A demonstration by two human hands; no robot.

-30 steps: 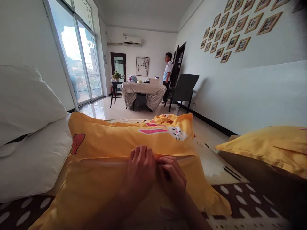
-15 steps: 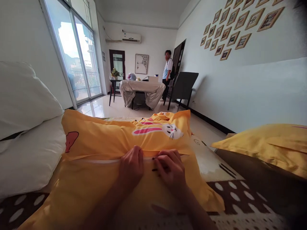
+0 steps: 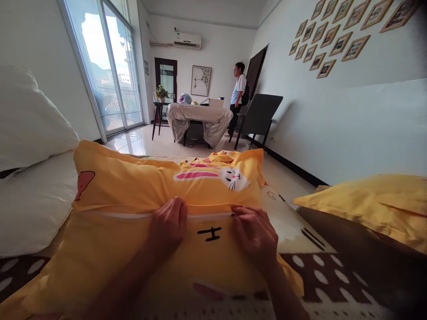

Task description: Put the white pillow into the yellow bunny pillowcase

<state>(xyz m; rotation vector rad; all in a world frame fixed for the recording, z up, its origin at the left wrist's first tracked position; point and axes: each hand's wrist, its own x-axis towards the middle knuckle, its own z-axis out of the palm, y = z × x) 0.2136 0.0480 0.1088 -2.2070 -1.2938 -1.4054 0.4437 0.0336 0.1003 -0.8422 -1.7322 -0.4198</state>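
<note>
A plump yellow pillow in a pillowcase (image 3: 116, 178) with a printed white rabbit lies before me, its white zipper (image 3: 207, 217) running crosswise. My left hand (image 3: 169, 224) is closed on the pillowcase fabric at the zipper line, left of a printed black H. Farther right, my right hand (image 3: 256, 235) pinches the small dark zipper pull (image 3: 232, 215), which is partly covered by the fingertips. Between the two hands the zipper looks straight and closed, with a fold of yellow cloth above it.
White pillows (image 3: 36, 195) are stacked at the left. Another yellow pillow (image 3: 367, 206) lies at the right. Beneath is a patterned brown-and-cream cover (image 3: 316, 271). Beyond stand a draped table (image 3: 200, 113), a dark chair (image 3: 260, 111) and a person (image 3: 238, 95).
My right hand has slid right along the zipper with the pull, baring the black H. My left hand still grips the cloth and sits slightly farther left in view. The view has shifted a little.
</note>
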